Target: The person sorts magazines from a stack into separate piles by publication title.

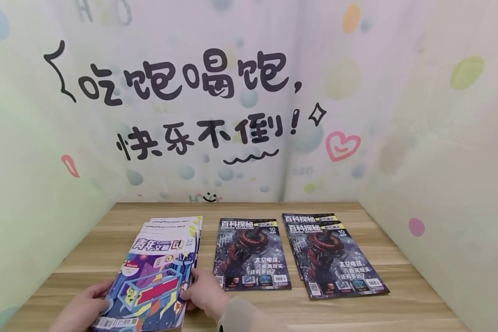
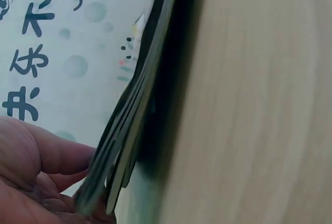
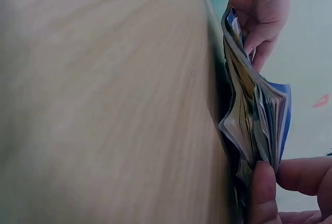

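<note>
A stack of several magazines (image 1: 153, 276) with a purple and blue cartoon cover lies at the table's front left, its upper copies fanned toward the back. My left hand (image 1: 83, 308) grips the stack's left side, thumb on the cover. On the opposite edge, my right hand (image 1: 206, 293) pinches the magazines between thumb and fingers. The right wrist view shows the page edges (image 3: 254, 110) bowed and spread apart near those fingers. In the left wrist view, the layered magazine edges (image 2: 124, 125) rise at a slant from the wood, their lower corner in my left hand (image 2: 31, 156).
One dark science magazine (image 1: 253, 253) lies flat just right of the stack. Farther right, two more copies (image 1: 336, 263) overlap, one partly covering the other. The wooden table (image 1: 402, 290) is bounded by a printed back curtain (image 1: 249, 184) and pale side walls.
</note>
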A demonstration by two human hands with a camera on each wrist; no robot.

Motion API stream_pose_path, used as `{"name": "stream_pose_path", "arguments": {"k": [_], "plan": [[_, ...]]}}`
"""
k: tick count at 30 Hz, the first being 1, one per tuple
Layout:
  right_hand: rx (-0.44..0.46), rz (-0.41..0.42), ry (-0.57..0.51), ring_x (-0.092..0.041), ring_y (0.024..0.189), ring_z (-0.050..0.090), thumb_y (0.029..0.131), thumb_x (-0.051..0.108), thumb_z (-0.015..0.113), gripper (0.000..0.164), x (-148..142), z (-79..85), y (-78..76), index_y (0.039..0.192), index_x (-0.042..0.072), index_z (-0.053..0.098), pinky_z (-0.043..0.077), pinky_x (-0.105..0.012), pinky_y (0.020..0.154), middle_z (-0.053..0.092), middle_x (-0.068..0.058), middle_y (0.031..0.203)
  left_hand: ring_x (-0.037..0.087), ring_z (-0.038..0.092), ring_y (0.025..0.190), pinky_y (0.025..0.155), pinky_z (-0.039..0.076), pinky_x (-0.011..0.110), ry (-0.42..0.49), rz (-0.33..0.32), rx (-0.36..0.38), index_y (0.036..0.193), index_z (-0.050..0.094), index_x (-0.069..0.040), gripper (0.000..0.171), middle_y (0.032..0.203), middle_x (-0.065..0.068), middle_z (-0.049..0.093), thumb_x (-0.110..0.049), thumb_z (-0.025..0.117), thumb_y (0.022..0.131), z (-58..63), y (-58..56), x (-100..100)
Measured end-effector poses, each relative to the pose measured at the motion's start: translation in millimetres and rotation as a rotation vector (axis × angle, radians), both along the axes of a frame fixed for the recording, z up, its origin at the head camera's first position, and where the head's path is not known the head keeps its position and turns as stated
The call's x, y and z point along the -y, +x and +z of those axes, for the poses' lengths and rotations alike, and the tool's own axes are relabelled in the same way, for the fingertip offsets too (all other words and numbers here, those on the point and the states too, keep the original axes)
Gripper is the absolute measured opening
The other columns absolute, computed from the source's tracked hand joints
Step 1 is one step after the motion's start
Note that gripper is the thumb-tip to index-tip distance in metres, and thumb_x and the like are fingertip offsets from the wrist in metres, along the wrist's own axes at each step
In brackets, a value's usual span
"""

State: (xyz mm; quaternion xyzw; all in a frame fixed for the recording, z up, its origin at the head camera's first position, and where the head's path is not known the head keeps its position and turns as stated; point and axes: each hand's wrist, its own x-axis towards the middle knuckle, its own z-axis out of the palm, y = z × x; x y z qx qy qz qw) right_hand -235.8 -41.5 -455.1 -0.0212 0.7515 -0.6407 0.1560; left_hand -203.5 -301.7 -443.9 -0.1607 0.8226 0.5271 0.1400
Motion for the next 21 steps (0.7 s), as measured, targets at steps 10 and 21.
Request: {"name": "stream_pose_path", "arguments": {"k": [10,21], "plan": [[-0.024,0.041,0.054,-0.014,0.053,0.054,0.079,-0.003,0.07,0.05,-15.6,1.9,-1.3,0.127,-0.002,0.058,0.051,-0.029,0.048,0.061,-0.005,0.072,0.033,0.054,0.098,0.073,0.051,0.038,-0.142,-0.053,-0.108,0.145,0.026,0.009,0.064,0.134,0.036,0.035,-0.02,0.053,0.095,4.9,-14.7,-11.0],[-0.229,0.035,0.091,-0.014,0.061,0.057,0.078,0.001,0.071,0.044,-56.2,3.5,-14.5,0.12,-0.006,0.06,0.049,-0.027,0.055,0.06,-0.003,0.079,0.041,0.048,0.116,0.092,0.042,0.058,-0.132,-0.118,-0.276,0.141,0.046,-0.002,0.05,0.136,0.027,0.046,-0.022,0.056,0.095,28.5,-24.9,-107.7]]}}
